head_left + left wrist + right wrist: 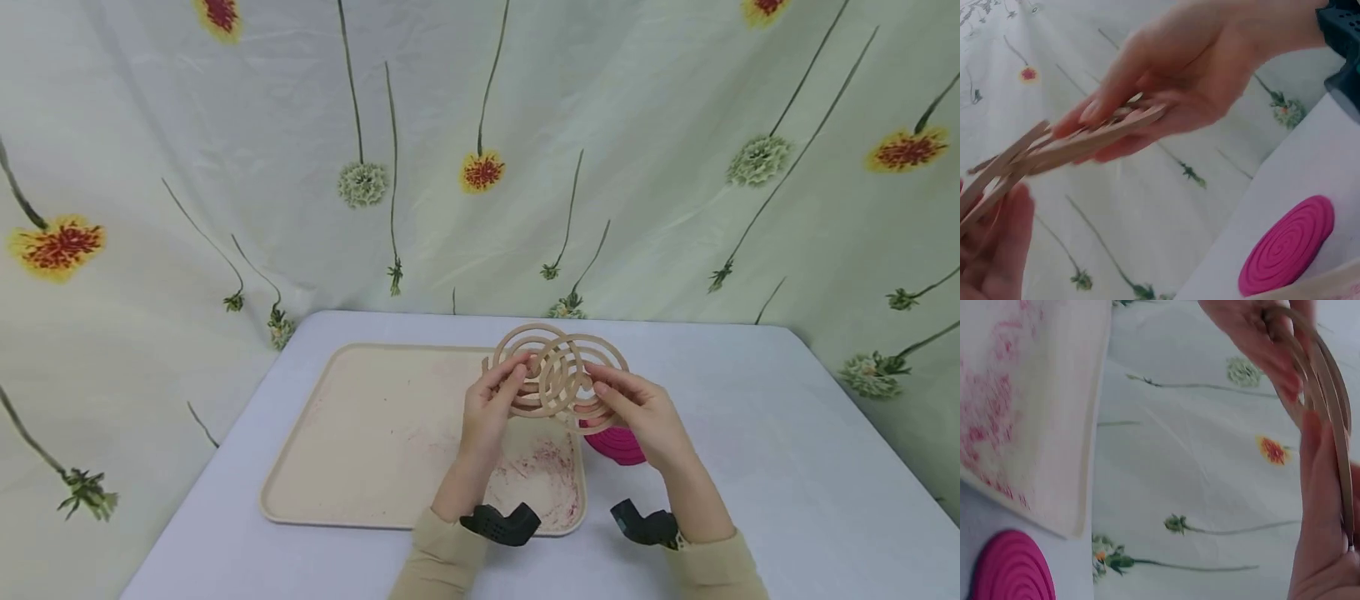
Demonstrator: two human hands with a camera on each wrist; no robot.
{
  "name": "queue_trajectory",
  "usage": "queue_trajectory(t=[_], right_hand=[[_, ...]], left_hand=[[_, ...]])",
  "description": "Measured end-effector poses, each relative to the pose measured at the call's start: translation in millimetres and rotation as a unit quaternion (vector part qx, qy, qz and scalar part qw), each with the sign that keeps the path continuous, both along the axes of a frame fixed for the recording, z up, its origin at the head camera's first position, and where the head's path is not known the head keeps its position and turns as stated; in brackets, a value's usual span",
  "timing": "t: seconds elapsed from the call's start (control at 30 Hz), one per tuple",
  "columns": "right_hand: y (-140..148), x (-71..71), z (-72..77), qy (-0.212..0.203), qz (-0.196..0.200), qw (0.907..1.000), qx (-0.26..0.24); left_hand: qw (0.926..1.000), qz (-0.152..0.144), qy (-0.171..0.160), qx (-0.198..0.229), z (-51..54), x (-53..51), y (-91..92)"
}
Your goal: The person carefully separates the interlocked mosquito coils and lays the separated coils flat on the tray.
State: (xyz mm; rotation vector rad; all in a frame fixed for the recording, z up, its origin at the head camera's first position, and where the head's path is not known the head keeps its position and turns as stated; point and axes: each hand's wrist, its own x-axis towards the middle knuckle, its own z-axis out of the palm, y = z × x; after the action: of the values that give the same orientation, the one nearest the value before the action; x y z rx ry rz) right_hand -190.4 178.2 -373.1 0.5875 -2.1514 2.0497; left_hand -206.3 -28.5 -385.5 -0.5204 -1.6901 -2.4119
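Note:
Two tan mosquito coils overlap in the air above the tray's right edge in the head view. My left hand (486,412) pinches the left coil (537,327) between thumb and fingers. The right coil (600,340) is gripped by my right hand (651,415), its thumb on the near face. Both spirals cross in the middle, with rings of one over the other; whether they are linked, I cannot tell. Seen edge-on in the left wrist view, the left coil (1091,142) slants down from the fingers. The right wrist view has the coils (1329,394) at its right edge.
A beige tray (360,433) lies on the white table (765,467), with pink crumbs on its right part. Beside the tray's right edge, below my right hand, lies a pink coiled disc (621,450). Behind the table hangs a flowered cloth (660,192).

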Motion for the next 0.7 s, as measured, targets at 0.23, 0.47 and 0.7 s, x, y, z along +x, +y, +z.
queue_trajectory(t=[0.23, 0.47, 0.7], right_hand=[[36.9, 1.6, 9.0, 0.033, 0.105, 0.9846, 0.136], [42.5, 2.1, 8.9, 0.012, 0.218, 0.9656, 0.141], [27.6, 3.4, 8.1, 0.025, 0.108, 0.9878, 0.109]], left_hand=[[0.9648, -0.213, 0.074, -0.135, 2.9, -6.2, -34.9], [0.9484, -0.243, 0.088, -0.183, 6.2, -3.7, -41.3], [0.9735, -0.183, 0.043, -0.130, 3.7, -3.6, -32.3]])
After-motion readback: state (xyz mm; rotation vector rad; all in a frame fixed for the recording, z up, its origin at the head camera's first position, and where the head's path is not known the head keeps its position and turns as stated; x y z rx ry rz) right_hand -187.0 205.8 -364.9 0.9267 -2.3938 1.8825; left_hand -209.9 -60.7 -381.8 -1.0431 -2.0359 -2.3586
